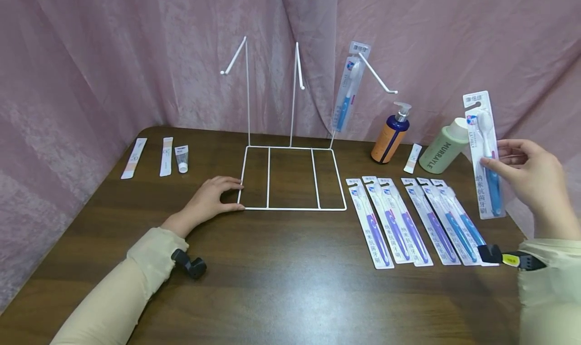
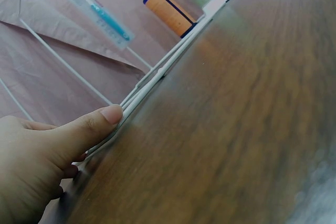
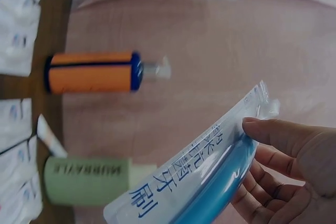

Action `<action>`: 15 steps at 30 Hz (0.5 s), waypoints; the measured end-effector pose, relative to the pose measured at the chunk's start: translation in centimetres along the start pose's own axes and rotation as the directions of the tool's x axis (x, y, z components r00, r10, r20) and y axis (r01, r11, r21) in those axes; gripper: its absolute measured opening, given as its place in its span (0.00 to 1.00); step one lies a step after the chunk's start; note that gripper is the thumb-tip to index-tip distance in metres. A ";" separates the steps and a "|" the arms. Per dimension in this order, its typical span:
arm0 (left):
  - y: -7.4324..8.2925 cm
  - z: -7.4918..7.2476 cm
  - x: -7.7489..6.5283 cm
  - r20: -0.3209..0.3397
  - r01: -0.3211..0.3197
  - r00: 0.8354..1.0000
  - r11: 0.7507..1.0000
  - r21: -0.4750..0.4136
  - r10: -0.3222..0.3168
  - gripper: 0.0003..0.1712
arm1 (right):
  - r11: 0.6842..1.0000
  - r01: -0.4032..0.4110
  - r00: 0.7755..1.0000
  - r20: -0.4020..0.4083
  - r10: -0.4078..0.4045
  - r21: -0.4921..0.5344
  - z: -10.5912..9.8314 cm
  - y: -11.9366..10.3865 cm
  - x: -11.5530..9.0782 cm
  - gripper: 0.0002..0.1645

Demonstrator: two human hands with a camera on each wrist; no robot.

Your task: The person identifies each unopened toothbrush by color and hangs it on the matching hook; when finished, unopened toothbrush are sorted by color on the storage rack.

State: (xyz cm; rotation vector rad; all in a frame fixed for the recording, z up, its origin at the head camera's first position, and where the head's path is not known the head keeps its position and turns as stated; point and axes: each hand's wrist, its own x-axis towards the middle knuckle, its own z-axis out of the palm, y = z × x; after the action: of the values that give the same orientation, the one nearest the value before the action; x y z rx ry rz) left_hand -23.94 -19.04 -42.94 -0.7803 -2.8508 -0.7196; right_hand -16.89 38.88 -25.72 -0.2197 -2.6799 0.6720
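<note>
My right hand [image 1: 537,176] holds a packaged blue toothbrush [image 1: 485,158] up above the table's right side, thumb on the front of the pack and fingers behind. In the right wrist view the same pack slants across the lower part. At the near left corner of the white wire display rack [image 1: 295,209], my left hand [image 1: 210,201] grips the base wire between thumb and fingers. The left wrist view shows the thumb on that wire, with some fingers partly hidden. Another packaged blue toothbrush [image 1: 348,90] hangs on the rack's right hook; the other two hooks carry nothing.
Several packaged toothbrushes [image 1: 369,224], purple and blue, lie in rows right of the rack. Behind them stand an orange pump bottle [image 1: 390,138] and a tilted green bottle [image 1: 444,151], with a small sachet [image 1: 412,158] between. Sachets [image 1: 166,156] and a grey tube [image 1: 182,159] lie far left.
</note>
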 end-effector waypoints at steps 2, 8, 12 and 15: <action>0.0 -0.1 -0.1 0.002 0.003 1.000 1.000 0.000 -0.003 0.33 | 0.999 0.026 1.000 -0.016 -0.026 0.029 0.0 -1.2 -0.1 0.33; 0.2 -0.3 -0.1 0.000 0.005 1.000 1.000 -0.002 -0.005 0.33 | 0.990 0.105 0.993 -0.059 -0.099 0.092 0.3 -4.5 -0.7 0.32; 0.2 -0.2 -0.1 -0.001 0.006 1.000 1.000 -0.002 -0.006 0.33 | 0.974 0.159 0.985 -0.091 -0.146 0.164 0.9 -6.3 -1.1 0.30; 0.3 -0.1 0.0 -0.001 0.006 1.000 1.000 -0.003 -0.006 0.33 | 0.955 0.209 0.976 -0.110 -0.190 0.210 1.6 -7.5 -1.4 0.29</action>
State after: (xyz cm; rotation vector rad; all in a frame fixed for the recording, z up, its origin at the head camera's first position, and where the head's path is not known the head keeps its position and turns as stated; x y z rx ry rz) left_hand -23.79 -18.92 -42.73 -0.7721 -2.8531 -0.7251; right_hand -16.69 31.29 -23.80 0.0781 -2.4746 0.8641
